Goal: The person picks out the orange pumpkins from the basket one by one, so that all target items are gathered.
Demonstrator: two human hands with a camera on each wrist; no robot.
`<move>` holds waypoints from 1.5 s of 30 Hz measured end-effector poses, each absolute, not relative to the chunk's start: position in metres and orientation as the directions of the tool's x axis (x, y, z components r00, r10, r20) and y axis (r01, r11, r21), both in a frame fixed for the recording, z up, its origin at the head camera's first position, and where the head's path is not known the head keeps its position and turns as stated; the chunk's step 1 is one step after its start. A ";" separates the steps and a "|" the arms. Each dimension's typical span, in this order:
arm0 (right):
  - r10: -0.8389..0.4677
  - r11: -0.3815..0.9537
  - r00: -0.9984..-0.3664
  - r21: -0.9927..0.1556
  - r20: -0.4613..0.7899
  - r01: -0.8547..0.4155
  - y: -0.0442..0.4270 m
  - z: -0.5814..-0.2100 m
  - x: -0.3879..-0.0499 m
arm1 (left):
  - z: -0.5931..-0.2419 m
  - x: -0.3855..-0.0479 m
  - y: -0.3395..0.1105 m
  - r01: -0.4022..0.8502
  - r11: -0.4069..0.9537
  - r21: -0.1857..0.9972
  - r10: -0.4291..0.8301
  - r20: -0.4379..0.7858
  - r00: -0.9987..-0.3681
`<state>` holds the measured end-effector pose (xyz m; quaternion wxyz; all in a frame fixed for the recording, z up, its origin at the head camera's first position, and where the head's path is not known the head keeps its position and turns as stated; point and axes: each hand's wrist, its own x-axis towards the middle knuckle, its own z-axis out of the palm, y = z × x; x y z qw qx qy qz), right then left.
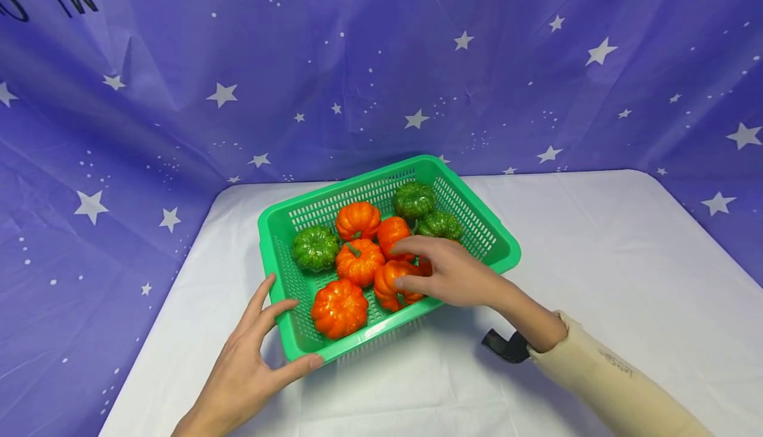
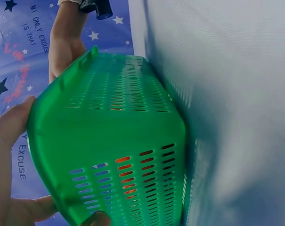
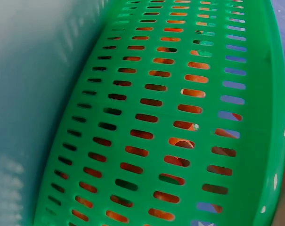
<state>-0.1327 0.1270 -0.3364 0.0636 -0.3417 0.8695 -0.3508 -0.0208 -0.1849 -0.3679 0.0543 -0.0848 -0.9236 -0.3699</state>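
Observation:
A green plastic basket (image 1: 352, 344) with slotted walls sits on the white table. It holds several glossy orange mini pumpkins, among them a front-left pumpkin (image 1: 340, 309), a middle one (image 1: 360, 265) and a rear one (image 1: 357, 218). Three green pumpkins lie inside too, one at the left (image 1: 316, 249). My left hand (image 1: 241, 357) holds the basket's near-left corner, a finger over the rim and the thumb at the front edge. My right hand (image 1: 456, 271) reaches over the front rim, fingers and thumb spread above an orange pumpkin (image 1: 393, 281); the palm hides others, and contact is unclear.
A white cloth (image 1: 596, 258) covers the table. Purple star-printed fabric (image 1: 381, 79) hangs behind it and along both sides. A black strap-like piece (image 1: 507, 346) shows by my right wrist. In the right wrist view, the basket's wall (image 3: 147, 103) blocks most of the contents.

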 end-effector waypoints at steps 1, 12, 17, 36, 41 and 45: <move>-0.639 0.524 -0.759 -0.650 0.128 -0.551 0.127 -0.337 -0.133 | -0.368 -0.021 -0.185 0.200 0.707 0.679 0.116 0.167 -0.979; -0.655 0.565 -0.754 -0.625 0.058 -0.539 0.124 -0.341 -0.137 | -0.369 -0.021 -0.186 0.200 0.687 0.699 0.122 0.161 -0.979; -0.642 0.598 -0.767 -0.619 0.011 -0.510 0.120 -0.340 -0.138 | -0.371 -0.020 -0.186 0.199 0.671 0.714 0.114 0.165 -0.980; -0.602 0.670 -0.798 -0.562 -0.030 -0.485 0.116 -0.339 -0.136 | -0.372 -0.021 -0.185 0.211 0.671 0.710 0.121 0.177 -0.977; -0.611 0.648 -0.792 -0.562 0.020 -0.514 0.116 -0.342 -0.136 | -0.373 -0.020 -0.185 0.218 0.667 0.712 0.123 0.184 -0.975; -0.625 0.618 -0.778 -0.572 0.058 -0.539 0.117 -0.343 -0.135 | -0.373 -0.020 -0.186 0.226 0.668 0.709 0.122 0.195 -0.973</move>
